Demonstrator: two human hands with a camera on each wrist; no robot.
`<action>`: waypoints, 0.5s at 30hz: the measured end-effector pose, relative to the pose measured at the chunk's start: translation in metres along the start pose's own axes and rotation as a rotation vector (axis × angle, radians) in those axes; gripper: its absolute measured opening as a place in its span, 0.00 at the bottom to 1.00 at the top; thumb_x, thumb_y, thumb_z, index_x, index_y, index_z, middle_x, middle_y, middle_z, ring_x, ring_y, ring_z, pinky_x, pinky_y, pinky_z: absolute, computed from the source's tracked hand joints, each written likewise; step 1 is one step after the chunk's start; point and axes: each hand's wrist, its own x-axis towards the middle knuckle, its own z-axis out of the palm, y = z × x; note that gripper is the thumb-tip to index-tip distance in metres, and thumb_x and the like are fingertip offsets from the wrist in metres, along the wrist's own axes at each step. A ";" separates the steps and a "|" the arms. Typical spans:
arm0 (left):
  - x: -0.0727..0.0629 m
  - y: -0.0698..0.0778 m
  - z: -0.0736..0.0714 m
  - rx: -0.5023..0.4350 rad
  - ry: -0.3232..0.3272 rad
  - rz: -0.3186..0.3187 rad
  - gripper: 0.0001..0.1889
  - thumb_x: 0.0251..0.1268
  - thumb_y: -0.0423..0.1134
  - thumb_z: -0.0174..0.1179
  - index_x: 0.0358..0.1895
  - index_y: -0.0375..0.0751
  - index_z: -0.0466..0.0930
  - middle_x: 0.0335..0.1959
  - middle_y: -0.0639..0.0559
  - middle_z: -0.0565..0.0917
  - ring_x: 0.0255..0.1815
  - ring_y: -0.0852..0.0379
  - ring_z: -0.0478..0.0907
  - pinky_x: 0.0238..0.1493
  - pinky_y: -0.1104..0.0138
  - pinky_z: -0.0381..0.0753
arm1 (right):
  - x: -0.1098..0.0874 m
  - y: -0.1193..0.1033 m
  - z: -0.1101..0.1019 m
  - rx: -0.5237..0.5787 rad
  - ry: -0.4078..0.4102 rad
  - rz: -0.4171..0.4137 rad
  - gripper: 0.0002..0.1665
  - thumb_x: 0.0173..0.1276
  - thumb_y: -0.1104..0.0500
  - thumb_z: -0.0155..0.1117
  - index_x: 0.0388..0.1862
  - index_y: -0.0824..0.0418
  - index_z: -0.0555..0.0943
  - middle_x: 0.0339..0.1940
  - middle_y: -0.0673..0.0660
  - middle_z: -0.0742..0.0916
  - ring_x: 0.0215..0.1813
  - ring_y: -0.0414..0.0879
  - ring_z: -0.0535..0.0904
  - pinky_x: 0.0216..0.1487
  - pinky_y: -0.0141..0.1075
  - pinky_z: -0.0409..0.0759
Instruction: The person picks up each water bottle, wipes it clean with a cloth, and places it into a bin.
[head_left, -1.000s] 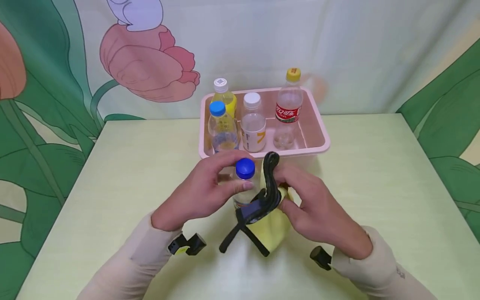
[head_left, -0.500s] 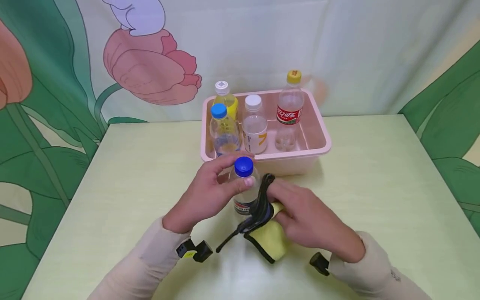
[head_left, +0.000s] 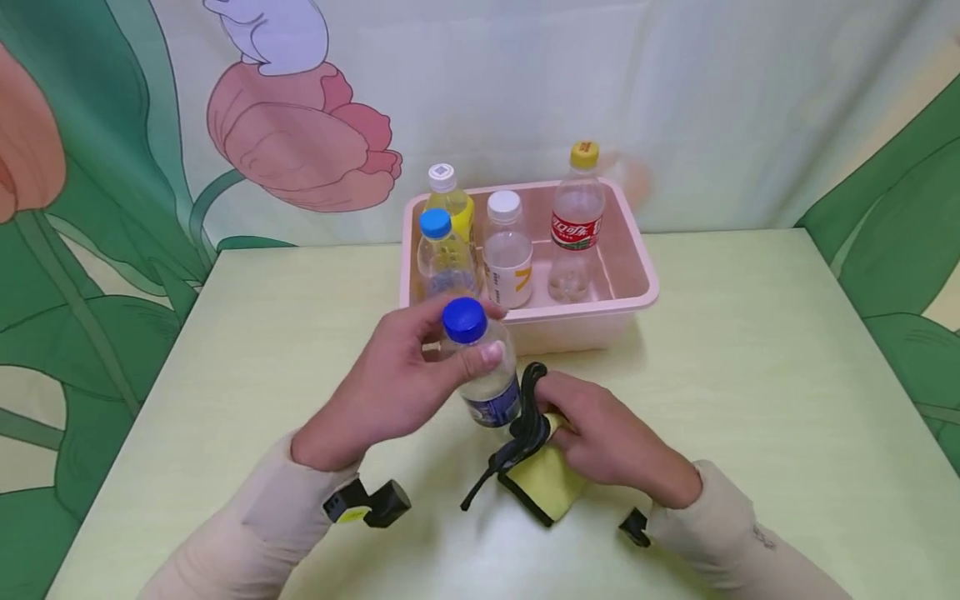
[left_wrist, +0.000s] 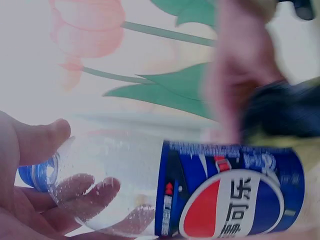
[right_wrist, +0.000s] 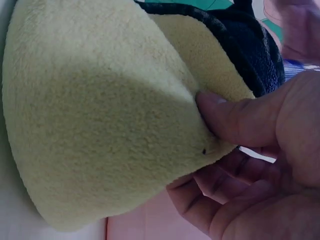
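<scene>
My left hand (head_left: 401,371) grips a clear plastic Pepsi bottle (head_left: 491,367) around its shoulder, just under the blue cap (head_left: 464,320). In the left wrist view the blue label (left_wrist: 230,192) with its red, white and blue disc faces the camera, and the thumb and fingers (left_wrist: 42,142) curl round the neck end. The bottle leans a little in front of the pink bin. To its right, my right hand (head_left: 603,429) pinches a yellow cloth (head_left: 543,483) with dark edging. Its thumb presses the fleecy cloth (right_wrist: 100,115) in the right wrist view, and the dark folded part lies close beside the bottle's label.
Behind the hands stands a pink plastic bin (head_left: 592,325) holding several bottles: one blue-capped (head_left: 446,258), one yellow-labelled (head_left: 462,212), one white-capped (head_left: 508,254) and a red-labelled cola bottle (head_left: 577,221). The pale table (head_left: 757,350) meets a flower-printed curtain (head_left: 525,83) at the back.
The left hand has shifted slightly left and tilted the bottle, whose cap moves left and label turns. The right hand with the cloth has moved down towards the table beside the bottle's lower part.
</scene>
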 end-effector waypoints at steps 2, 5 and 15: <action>0.005 0.019 -0.011 0.029 -0.014 0.029 0.18 0.72 0.36 0.67 0.62 0.40 0.81 0.57 0.45 0.87 0.59 0.47 0.85 0.57 0.48 0.88 | -0.005 0.004 0.000 -0.001 0.003 0.003 0.21 0.56 0.75 0.67 0.34 0.50 0.74 0.32 0.43 0.77 0.37 0.39 0.72 0.41 0.33 0.73; 0.016 0.047 -0.027 0.092 -0.017 0.062 0.18 0.73 0.38 0.66 0.62 0.42 0.81 0.56 0.48 0.87 0.56 0.48 0.87 0.56 0.48 0.88 | -0.011 0.007 -0.001 -0.001 0.000 -0.002 0.22 0.56 0.77 0.66 0.34 0.50 0.74 0.32 0.42 0.76 0.37 0.39 0.71 0.41 0.33 0.72; 0.057 0.103 -0.046 0.237 -0.021 0.131 0.19 0.76 0.43 0.62 0.64 0.40 0.79 0.63 0.48 0.85 0.64 0.42 0.84 0.66 0.44 0.81 | -0.022 0.010 -0.004 -0.011 -0.012 -0.024 0.24 0.55 0.78 0.64 0.35 0.49 0.73 0.34 0.41 0.77 0.38 0.37 0.71 0.42 0.31 0.73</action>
